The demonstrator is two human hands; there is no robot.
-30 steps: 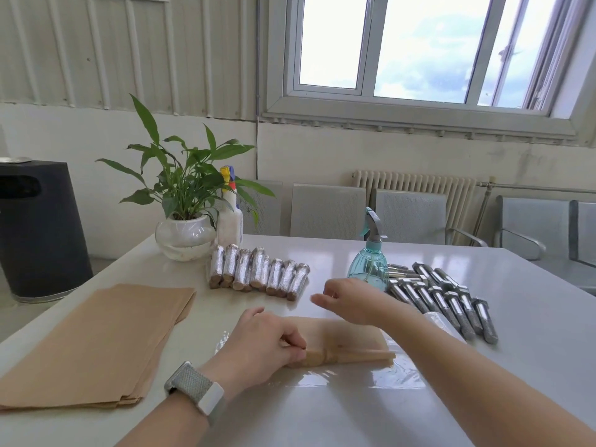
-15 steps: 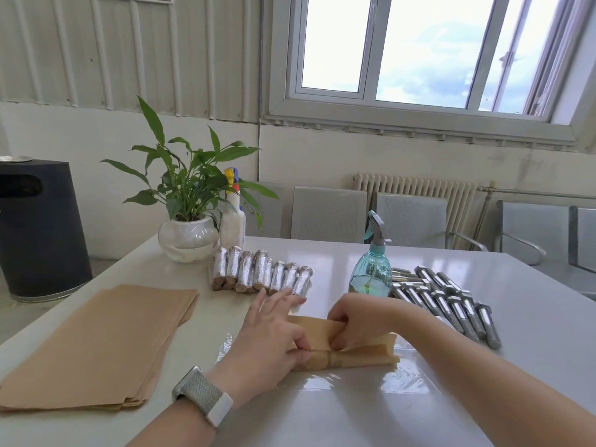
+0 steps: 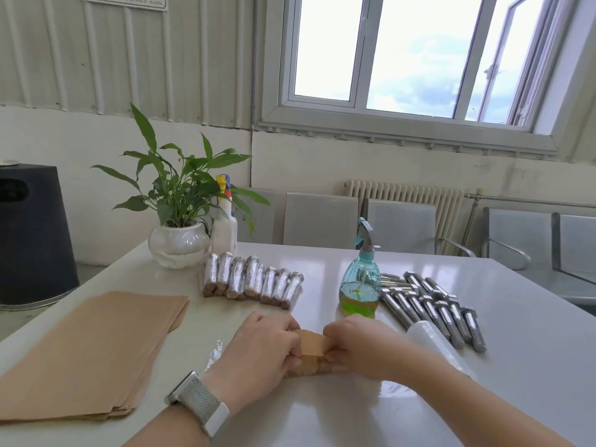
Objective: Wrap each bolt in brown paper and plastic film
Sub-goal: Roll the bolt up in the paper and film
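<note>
You work at a white table (image 3: 419,414) under a window (image 3: 419,53); your left hand (image 3: 261,353) and right hand (image 3: 361,343) curl round the brown-paper roll (image 3: 314,345), between your fingers, its long axis running left to right.

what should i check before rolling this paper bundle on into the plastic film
1. Both hands grip the roll: left hand and right hand hold the brown paper roll: ok.
2. Bolt fully covered by paper: cannot tell, hands hide the ends.
3. Plastic film lies under the roll: ok; flatness cannot tell.
4. Film roll is near the right arm: ok.
5. Bare bolts still wait beside the spray bottle: ok.
6. Wrapped bolts are apart from the work spot: ok.
</note>
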